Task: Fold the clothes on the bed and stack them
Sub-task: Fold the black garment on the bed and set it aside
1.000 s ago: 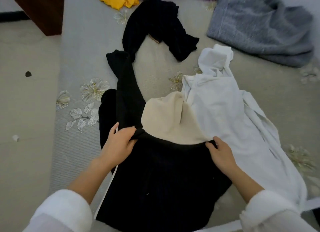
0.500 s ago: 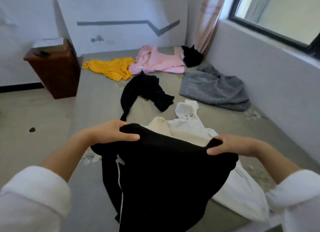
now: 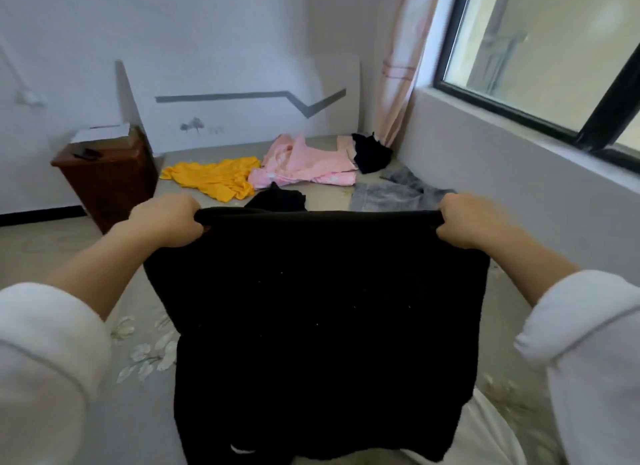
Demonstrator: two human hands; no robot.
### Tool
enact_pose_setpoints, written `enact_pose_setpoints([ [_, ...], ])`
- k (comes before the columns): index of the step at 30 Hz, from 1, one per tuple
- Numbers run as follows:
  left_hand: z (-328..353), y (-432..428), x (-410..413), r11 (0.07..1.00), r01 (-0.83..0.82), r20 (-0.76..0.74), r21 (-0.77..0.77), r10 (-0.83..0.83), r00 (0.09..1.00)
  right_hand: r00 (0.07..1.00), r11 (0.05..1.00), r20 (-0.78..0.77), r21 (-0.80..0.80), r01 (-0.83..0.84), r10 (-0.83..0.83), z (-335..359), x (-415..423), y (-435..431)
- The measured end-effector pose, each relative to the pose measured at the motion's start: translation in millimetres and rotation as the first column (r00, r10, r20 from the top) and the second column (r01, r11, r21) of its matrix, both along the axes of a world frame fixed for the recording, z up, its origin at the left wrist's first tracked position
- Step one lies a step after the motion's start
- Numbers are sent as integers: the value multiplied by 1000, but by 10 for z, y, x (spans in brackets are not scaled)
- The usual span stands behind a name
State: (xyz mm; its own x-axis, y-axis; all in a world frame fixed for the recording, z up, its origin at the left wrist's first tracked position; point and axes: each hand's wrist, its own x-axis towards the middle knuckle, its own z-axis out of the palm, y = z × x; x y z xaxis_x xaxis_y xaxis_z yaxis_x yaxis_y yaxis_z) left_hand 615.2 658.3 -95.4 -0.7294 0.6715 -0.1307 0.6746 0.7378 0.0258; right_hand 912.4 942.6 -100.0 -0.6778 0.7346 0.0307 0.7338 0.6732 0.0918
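A second ago the large black fabric garment (image 3: 318, 308) lay on the grey flower-patterned bed (image 3: 145, 423) with both hands at its upper edge. Now it has been raised off the bed and hangs like a sheet in front of the person, its top edge pulled straight and taut. I read this as the shake-out before folding. The piece is opened to its full width and not yet folded, and nothing in view looks stacked.

The left hand (image 3: 166, 220) grips the top left corner, its fingers (image 3: 188, 230) curled round a bunched roll of cloth. The right hand (image 3: 467, 222) does the same at the top right corner, fingers (image 3: 446, 232) wrapped tight over the edge. The cloth spans between the two sets of fingers and drops below them. Whether its lower hem touches the bed cannot be told.

Beyond the fingers and well apart from them lie a crumpled yellow top (image 3: 214, 178), a pink garment (image 3: 304, 164) and a grey garment (image 3: 391, 190), all unfolded. Far below the right fingers, partly behind the hanging cloth, a white garment (image 3: 491, 433) rests on the bed.
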Motion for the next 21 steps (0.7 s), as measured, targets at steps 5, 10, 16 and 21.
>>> enact_pose_setpoints([
  [5, 36, 320, 47, 928, -116, -235, 354, 208, 950, 977, 985, -213, 171, 32, 6, 160, -82, 694],
  [10, 53, 356, 447, 744, -141, -208, 654, 355, 912, 747, 977, -634, 182, -108, 200, 131, -26, 1034],
  [16, -784, -70, 1033, 786, -118, -176, 607, 277, 945, 630, 818, -735, -188, -544, 250, -498, 424, 1170],
  [21, -1917, -432, 1624, 863, -196, 76, 465, 182, 980, 869, 602, -494, -690, -402, 13, -1374, 862, 1129],
])
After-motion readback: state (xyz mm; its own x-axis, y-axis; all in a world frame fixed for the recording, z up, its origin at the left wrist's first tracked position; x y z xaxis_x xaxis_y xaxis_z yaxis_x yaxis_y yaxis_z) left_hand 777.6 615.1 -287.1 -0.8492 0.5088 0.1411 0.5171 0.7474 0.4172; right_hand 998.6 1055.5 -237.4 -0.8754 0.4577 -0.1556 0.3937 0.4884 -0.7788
